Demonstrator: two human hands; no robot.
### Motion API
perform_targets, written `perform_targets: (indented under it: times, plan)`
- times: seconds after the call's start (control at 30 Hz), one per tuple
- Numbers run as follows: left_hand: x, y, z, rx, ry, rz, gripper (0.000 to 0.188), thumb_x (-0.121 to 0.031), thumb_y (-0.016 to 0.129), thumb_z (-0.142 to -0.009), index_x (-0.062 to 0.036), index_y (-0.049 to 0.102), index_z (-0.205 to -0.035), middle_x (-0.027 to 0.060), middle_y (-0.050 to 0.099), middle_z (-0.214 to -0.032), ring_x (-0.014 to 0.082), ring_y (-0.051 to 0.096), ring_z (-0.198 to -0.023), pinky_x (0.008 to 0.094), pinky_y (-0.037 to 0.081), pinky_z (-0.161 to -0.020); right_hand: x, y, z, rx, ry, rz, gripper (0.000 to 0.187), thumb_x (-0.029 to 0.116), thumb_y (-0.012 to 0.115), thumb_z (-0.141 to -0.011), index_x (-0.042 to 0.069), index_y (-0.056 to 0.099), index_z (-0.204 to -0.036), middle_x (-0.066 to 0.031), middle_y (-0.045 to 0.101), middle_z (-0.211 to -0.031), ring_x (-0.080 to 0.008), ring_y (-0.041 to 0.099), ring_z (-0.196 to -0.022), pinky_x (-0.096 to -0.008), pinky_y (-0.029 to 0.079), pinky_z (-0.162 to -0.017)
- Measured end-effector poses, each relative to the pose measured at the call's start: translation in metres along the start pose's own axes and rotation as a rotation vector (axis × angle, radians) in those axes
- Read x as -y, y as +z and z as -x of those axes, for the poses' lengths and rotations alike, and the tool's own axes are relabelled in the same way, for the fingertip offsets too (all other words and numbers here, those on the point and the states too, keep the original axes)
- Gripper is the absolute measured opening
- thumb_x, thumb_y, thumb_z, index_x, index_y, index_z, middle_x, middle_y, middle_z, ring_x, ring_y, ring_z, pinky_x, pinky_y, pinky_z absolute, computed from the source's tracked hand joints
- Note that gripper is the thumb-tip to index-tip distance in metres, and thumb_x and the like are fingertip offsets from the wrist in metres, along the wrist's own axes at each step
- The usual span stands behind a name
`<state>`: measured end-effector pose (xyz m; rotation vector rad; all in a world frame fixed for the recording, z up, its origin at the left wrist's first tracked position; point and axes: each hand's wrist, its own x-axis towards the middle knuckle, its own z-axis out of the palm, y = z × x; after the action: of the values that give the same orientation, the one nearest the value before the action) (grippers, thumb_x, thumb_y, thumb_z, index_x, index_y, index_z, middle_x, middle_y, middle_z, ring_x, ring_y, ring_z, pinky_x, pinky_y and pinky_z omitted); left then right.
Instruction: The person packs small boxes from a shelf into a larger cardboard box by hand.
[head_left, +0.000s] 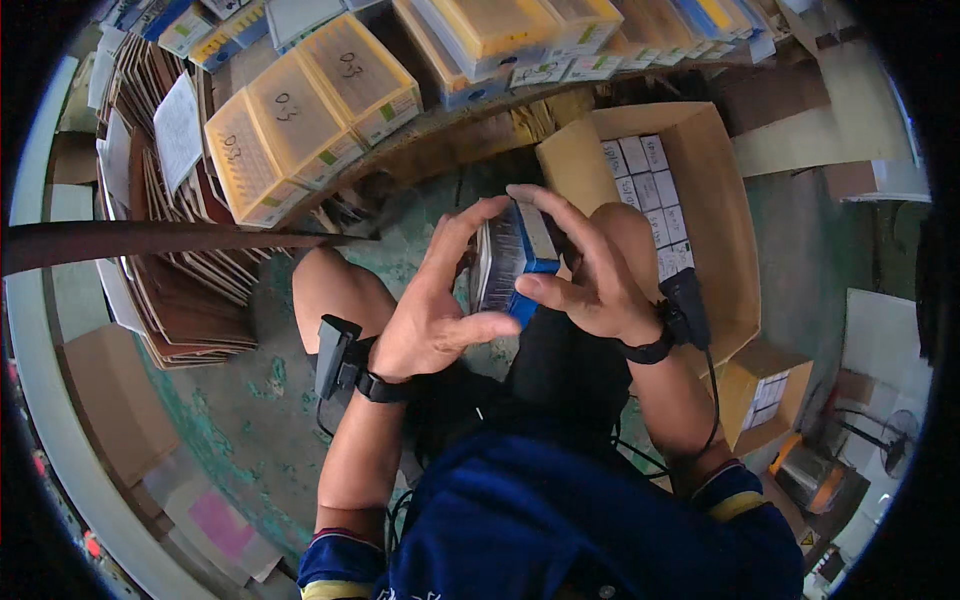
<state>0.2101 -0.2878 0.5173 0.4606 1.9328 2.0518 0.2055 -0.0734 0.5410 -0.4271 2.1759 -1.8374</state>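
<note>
The person sits low, with both hands up over their knees. The left hand point(430, 320) and the right hand point(590, 285) wrap around 1 small blue box point(510, 262), fingers curled on its sides and top. It looks like the box is being turned and checked. I think the next move needs a firm hold, so the box does not slip to the green floor point(250, 420). An open cardboard carton point(725, 200) sits just beside the right hand, full of small white boxes point(650, 190). Yellow packs point(300, 115) lie on the shelf point(480, 125) ahead. Flat cardboard sheets point(190, 270) crowd the left. There is little free room, only above the knees.
</note>
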Motion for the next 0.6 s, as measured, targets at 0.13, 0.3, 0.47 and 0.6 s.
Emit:
perform_targets:
  times: [0.13,0.3,0.47,0.6]
  plan:
    - [0.003,0.007,0.002,-0.031,-0.064,0.127,0.075,-0.019,0.083,-0.079,-0.0039,0.045,-0.142,0.0127,0.050,-0.133,0.0247,0.052,-0.124,0.0376,0.043,-0.107,-0.006,-0.001,0.006,0.028,-0.164,0.175,0.071,0.027,0.068,-0.093,-0.007,0.039,-0.148,-0.0231,0.046,-0.150,-0.0331,0.046,-0.138,-0.0409,0.036,-0.114]
    - [0.002,0.012,0.003,-0.057,-0.033,0.044,0.070,-0.014,0.079,-0.075,-0.0039,0.048,-0.137,0.0127,0.051,-0.131,0.0248,0.054,-0.120,0.0367,0.042,-0.106,0.008,-0.001,0.010,0.030,-0.178,0.313,0.063,0.021,0.060,-0.095,-0.008,0.040,-0.147,-0.0281,0.044,-0.150,-0.0399,0.045,-0.140,-0.0436,0.036,-0.115]
    - [-0.001,0.016,0.002,-0.140,0.154,-0.118,0.060,-0.023,0.077,-0.075,-0.0031,0.055,-0.128,0.0167,0.051,-0.130,0.0325,0.052,-0.122,0.0418,0.039,-0.107,0.016,-0.001,0.012,0.019,-0.211,0.341,0.059,0.017,0.055,-0.094,-0.010,0.041,-0.145,-0.0301,0.045,-0.148,-0.0413,0.045,-0.140,-0.0448,0.036,-0.115]
    - [-0.003,0.020,0.004,-0.157,0.183,-0.159,0.062,-0.026,0.080,-0.075,-0.0031,0.056,-0.128,0.0187,0.051,-0.131,0.0337,0.052,-0.122,0.0432,0.040,-0.106,0.027,0.004,0.015,-0.015,-0.254,0.414,0.060,0.018,0.054,-0.094,-0.011,0.041,-0.144,-0.0310,0.045,-0.148,-0.0430,0.044,-0.140,-0.0453,0.037,-0.114]
